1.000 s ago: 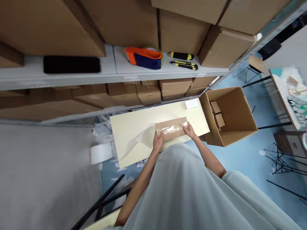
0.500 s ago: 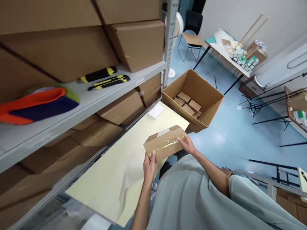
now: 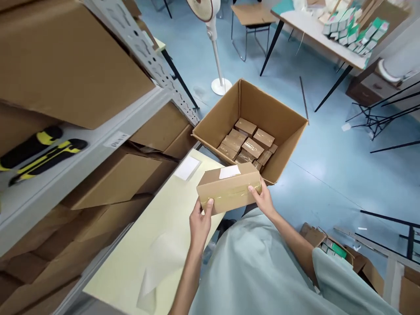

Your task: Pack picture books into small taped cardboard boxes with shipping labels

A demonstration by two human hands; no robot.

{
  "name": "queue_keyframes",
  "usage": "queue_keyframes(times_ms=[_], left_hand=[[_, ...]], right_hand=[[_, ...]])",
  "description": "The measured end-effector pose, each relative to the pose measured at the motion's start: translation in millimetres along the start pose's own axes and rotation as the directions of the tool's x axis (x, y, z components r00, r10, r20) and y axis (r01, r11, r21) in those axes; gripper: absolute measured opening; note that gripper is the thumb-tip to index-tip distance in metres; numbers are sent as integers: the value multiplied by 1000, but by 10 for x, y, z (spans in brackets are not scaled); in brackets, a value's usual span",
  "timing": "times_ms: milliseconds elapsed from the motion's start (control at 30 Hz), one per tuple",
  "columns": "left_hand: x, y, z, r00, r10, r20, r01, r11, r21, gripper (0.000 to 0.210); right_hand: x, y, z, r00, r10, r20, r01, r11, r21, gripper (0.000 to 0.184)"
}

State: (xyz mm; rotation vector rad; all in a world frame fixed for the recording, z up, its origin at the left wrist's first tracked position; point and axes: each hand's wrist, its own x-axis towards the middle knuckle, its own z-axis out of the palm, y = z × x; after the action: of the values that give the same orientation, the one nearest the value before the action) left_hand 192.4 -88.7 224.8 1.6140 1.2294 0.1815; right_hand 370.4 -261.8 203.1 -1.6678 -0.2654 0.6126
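Brown cardboard, smooth-faced and sharp at the folds: the parcel [image 3: 229, 186], long and block-shaped, was clamped between my two hands. Left hand [image 3: 201, 223] gripped the left end, thumb on the near face, fingers mostly hidden by the board. Right hand [image 3: 264, 201] gripped the right end, thumb likewise on the near face, by the tape [image 3: 229, 195]. Tape was clear, yellowish and glossy, running lengthwise. White label [image 3: 229, 171] lay flat on the upper face. Parcel sat aslant in my view, over the right end of the table [image 3: 131, 253].

Table: pale yellow, smooth, straight-edged. Thin translucent sheet [image 3: 164, 253] lay rumpled on it, one edge curled. White slips [image 3: 187, 167] rested flat near the far end.

Carton [image 3: 272, 107] just beyond the parcel: broad walls, four-sided mouth facing up, edges plain. Small boxes [image 3: 253, 148] lay low inside, some shiny with tape, the walls rising well above them. Parcel overlapped the carton's near rim in view; could not tell whether they touched.

Left side was tight: a grey metal shelf [image 3: 92, 159] ran alongside the table, bearing two black-and-yellow cutters [image 3: 67, 151]. Rightward, smooth blue floor [image 3: 328, 170] opened out past the carton.
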Motion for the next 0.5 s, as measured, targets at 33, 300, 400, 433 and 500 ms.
queue_keyframes(times_ms=[33,300,400,433,500], left_hand=[[68,149,143,1000,5,6,-5,1000,20,61],[870,1168,1257,969,231,93,-247,938,245,62],[1206,1344,1634,948,260,184,-304,911,278,62],[1322,1359,1750,942,261,212,-315,905,286,62],[1558,1323,1963,936,241,257,-317,895,315,61]], right_hand=[[146,-21,-138,1000,12,-13,-12,1000,-8,80],[1054,250,-1028,969,152,-192,-175,979,-105,72],[1209,515,-1169,944,174,-282,-222,963,-151,66],[1253,607,-1188,935,192,-299,-244,958,-150,65],[1344,797,-1183,910,256,-326,-312,941,-133,65]])
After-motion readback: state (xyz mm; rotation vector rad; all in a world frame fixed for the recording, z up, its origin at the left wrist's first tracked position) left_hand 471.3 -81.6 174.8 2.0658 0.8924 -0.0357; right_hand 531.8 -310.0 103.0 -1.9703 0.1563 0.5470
